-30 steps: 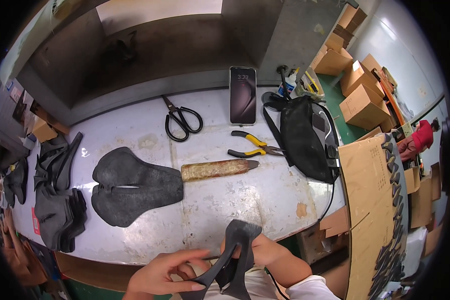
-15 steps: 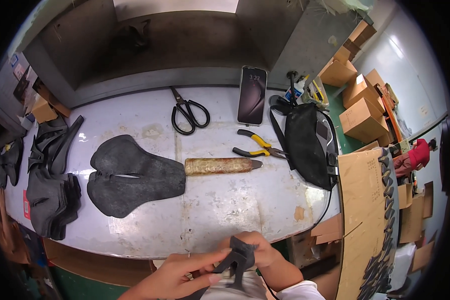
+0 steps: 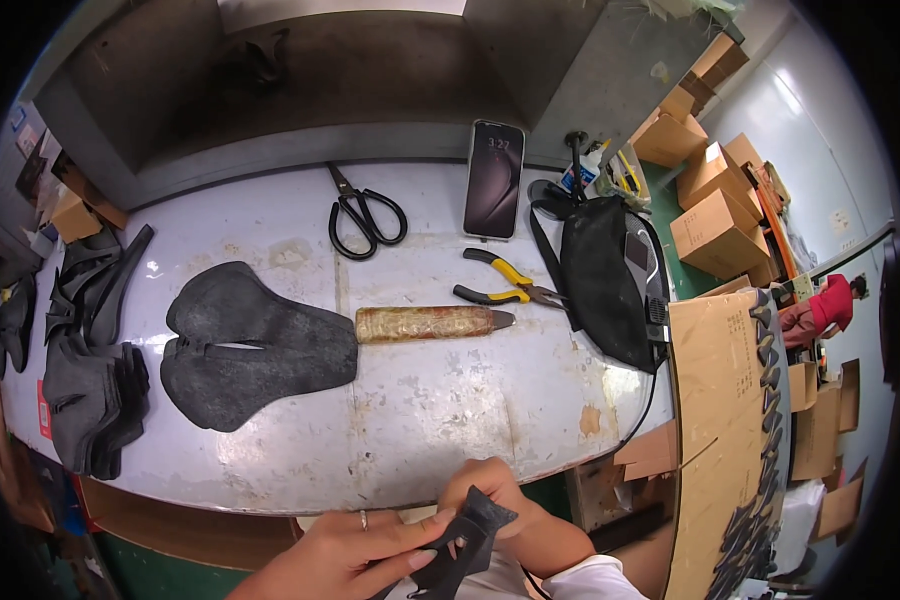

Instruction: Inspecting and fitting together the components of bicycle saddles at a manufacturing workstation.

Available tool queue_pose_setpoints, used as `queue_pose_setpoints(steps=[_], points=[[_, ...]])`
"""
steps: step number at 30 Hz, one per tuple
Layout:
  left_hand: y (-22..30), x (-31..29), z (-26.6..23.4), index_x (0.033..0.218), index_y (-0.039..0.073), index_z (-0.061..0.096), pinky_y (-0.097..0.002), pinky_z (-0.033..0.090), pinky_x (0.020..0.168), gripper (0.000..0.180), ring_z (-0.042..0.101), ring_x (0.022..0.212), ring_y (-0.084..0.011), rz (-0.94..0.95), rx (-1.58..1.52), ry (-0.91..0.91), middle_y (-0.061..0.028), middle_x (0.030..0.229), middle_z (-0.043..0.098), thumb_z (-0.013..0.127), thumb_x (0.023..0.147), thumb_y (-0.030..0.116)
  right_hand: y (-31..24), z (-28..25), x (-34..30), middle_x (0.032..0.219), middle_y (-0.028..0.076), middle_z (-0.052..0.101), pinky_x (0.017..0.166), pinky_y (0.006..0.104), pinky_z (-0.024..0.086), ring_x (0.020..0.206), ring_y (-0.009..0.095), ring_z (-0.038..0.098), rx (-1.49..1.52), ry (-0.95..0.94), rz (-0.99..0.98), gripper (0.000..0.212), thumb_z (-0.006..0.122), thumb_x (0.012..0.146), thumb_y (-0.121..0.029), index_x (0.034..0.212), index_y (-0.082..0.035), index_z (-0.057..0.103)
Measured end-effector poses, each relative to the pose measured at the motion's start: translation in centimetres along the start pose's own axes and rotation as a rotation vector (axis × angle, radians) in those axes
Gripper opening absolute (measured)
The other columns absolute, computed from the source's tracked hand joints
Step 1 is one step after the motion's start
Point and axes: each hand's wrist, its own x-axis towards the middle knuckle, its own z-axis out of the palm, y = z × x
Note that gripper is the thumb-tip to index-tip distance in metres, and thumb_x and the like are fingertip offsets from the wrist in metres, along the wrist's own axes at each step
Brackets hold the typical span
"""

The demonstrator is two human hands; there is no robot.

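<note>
Close to my body, in front of the table's near edge, I hold a folded black sheet piece (image 3: 488,515), its flared end pointing up. My left hand (image 3: 345,550) is closed on its left side, fingers stretched across it. Behind and to the right of it, my right hand (image 3: 497,495) is curled, its fingertips partly hidden by the piece. On the table (image 3: 420,420), a flat black saddle-shaped sheet (image 3: 270,370) with a central slit lies at the left. Its narrow end meets a tape-wrapped knife handle (image 3: 425,324) with a short grey tip.
Black-handled scissors (image 3: 368,222), yellow-black pliers (image 3: 505,282), a phone (image 3: 493,185) and a black pouch (image 3: 610,290) lie toward the back and right. Stacked black pieces (image 3: 92,405) stand at left. Cardboard (image 3: 715,400) borders the right; a person in red (image 3: 825,310) is farther off.
The black piece has turned in my hands, its flared end now tilting right. My left hand has shifted slightly left and down. The whole view has moved slightly; the table items stay put.
</note>
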Motion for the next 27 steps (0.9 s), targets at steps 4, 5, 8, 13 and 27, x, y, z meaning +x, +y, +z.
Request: queue_pose_setpoints(steps=[4,5,8,13,27], points=[[-0.1,-0.3,0.5,0.122,0.001,0.064,-0.0241,0.042,0.051,0.041,0.054,0.055,-0.0115,0.001,-0.007,0.028,-0.0072,0.067,0.061,0.071,0.082,-0.001,-1.1,1.7,0.1,0.069,0.016,0.067,0.054,0.0293,0.05,0.059,0.021,0.065,0.169,0.063,0.139,0.023,0.082,0.071,-0.01,0.075,0.005,0.065],[-0.1,-0.4,0.7,0.122,0.0,0.064,-0.0239,0.043,0.052,0.041,0.055,0.056,-0.0115,-0.009,-0.013,0.058,-0.0074,0.069,0.062,0.071,0.082,-0.001,-1.7,2.3,0.4,0.067,0.015,0.066,0.054,0.0301,0.05,0.057,0.023,0.064,-0.069,0.139,0.035,0.023,0.082,0.071,-0.01,0.075,0.004,0.064],[-1.1,-0.1,1.5,0.123,0.0,0.063,-0.0239,0.046,0.055,0.042,0.058,0.06,-0.0119,0.007,-0.039,0.1,-0.0085,0.074,0.065,0.07,0.082,-0.001,-1.1,2.7,0.0,0.066,0.015,0.065,0.053,0.0314,0.05,0.056,0.024,0.063,-0.369,0.278,-0.181,0.024,0.082,0.073,-0.012,0.076,0.003,0.063],[-1.3,-0.9,0.7,0.125,-0.003,0.06,-0.0251,0.05,0.063,0.043,0.064,0.066,-0.0137,-0.099,-0.109,0.012,-0.0129,0.085,0.07,0.067,0.083,-0.001,-2.5,2.2,-1.1,0.076,0.007,0.068,0.057,0.0259,0.05,0.068,0.013,0.065,0.368,0.318,0.102,0.017,0.079,0.075,0.0,0.081,0.001,0.064],[-1.9,-1.1,1.3,0.124,-0.007,0.06,-0.0254,0.046,0.061,0.042,0.06,0.068,-0.0135,0.021,-0.082,0.136,-0.0111,0.08,0.067,0.066,0.082,-0.005,-2.1,2.3,0.4,0.082,0.008,0.07,0.061,0.0249,0.048,0.073,0.012,0.064,0.215,0.188,0.379,0.033,0.086,0.069,-0.009,0.093,0.003,0.067]])
